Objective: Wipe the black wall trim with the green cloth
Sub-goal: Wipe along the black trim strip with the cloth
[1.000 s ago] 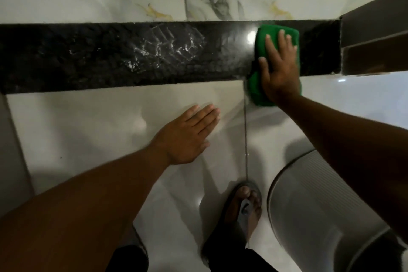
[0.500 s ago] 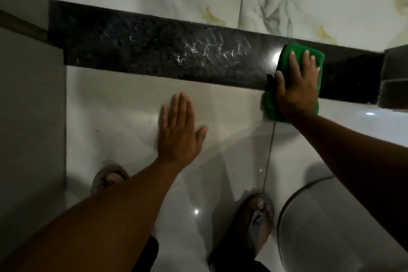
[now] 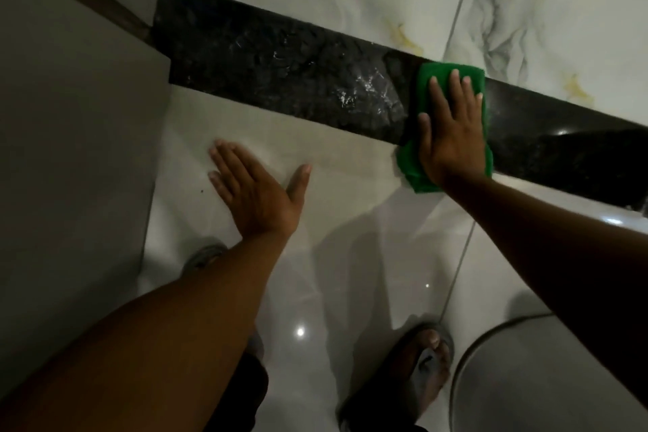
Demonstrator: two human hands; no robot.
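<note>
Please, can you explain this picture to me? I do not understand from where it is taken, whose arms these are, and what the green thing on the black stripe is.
The camera sits on a person's head and looks forward and down, so both arms are that person's own. The right hand presses a green cloth flat against the black wall trim, a dark band between marbled tiles above and plain pale tiles below. Whitish smears show on the trim just left of the cloth. The left hand holds nothing; it lies open and flat on the pale tile, seemingly for support. At the bottom you see the person's feet in sandals and part of a round grey object that I cannot identify.
</note>
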